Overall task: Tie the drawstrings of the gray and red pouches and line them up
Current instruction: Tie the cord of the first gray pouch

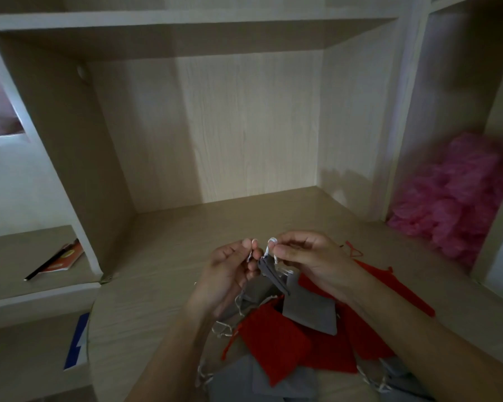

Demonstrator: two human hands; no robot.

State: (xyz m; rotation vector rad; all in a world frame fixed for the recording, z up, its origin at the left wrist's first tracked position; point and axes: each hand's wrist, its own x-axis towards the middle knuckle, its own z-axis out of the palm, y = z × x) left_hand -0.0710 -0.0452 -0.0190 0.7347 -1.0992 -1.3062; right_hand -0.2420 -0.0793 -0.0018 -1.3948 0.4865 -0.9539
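I hold a small gray pouch [269,272] above the pile, seen edge-on. My left hand [230,274] pinches one end of its white drawstring [249,256] on the left. My right hand [308,256] pinches the other white string loop [273,242] on the right. Below my hands lies a heap of pouches on the wooden desk [163,256]: a red pouch [273,346] in the middle, a gray pouch [310,311] beside it, more red fabric [389,285] to the right and gray pouches [244,381] near the bottom edge.
The desk sits in a wooden alcove with a back wall [230,126] and a shelf overhead. A pink fluffy bundle [459,198] fills the right compartment. An orange booklet with a dark pen [61,259] lies on the left ledge. A blue and white item [77,340] lies lower left.
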